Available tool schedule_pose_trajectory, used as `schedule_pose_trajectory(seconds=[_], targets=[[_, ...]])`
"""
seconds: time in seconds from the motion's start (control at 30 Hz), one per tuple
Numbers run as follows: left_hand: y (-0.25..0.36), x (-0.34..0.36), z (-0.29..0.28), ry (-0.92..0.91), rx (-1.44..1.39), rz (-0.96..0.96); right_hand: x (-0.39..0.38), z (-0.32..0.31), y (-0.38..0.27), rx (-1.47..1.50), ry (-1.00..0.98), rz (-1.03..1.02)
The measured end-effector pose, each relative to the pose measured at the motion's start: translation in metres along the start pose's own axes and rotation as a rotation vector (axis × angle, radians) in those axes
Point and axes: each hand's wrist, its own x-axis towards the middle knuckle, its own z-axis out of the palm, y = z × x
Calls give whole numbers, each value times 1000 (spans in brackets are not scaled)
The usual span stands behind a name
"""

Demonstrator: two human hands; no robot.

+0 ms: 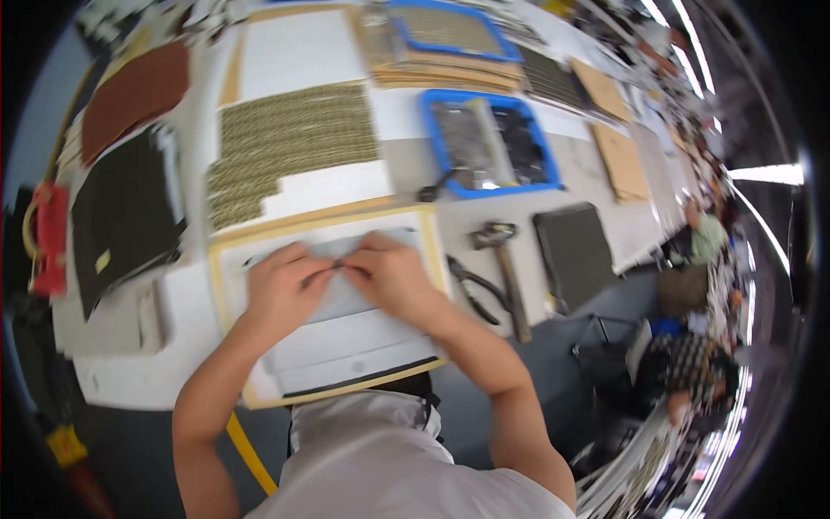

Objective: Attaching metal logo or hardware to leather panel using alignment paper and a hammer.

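Note:
Both my hands meet over the upper middle of a white board with yellow edges (232,322). My left hand (284,290) and my right hand (393,275) are closed, fingertips pinched together around a small dark piece (336,265). The piece is too small and blurred to name. Under my hands lies a grey sheet (333,298), partly covered by them. Nearer to me on the board is a white panel (324,350), with a dark strip (367,375) along its near edge.
Right of the board lie pliers (477,292), a hammer (508,277) and a dark stack (575,255). Beyond them sits a blue tray (553,164) with dark parts. Rows of olive-patterned pieces (294,134) lie ahead. Dark sheets (130,212) and brown sheets (138,95) are at left.

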Motion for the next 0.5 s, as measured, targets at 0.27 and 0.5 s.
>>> schedule_pose_trajectory(seconds=[0.27,0.5], targets=[[13,-3,-1,-70,-91,-128,-16,-70,26,204,172,536],[-1,-6,6,-4,-33,9,-5,-119,61,20,494,472]])
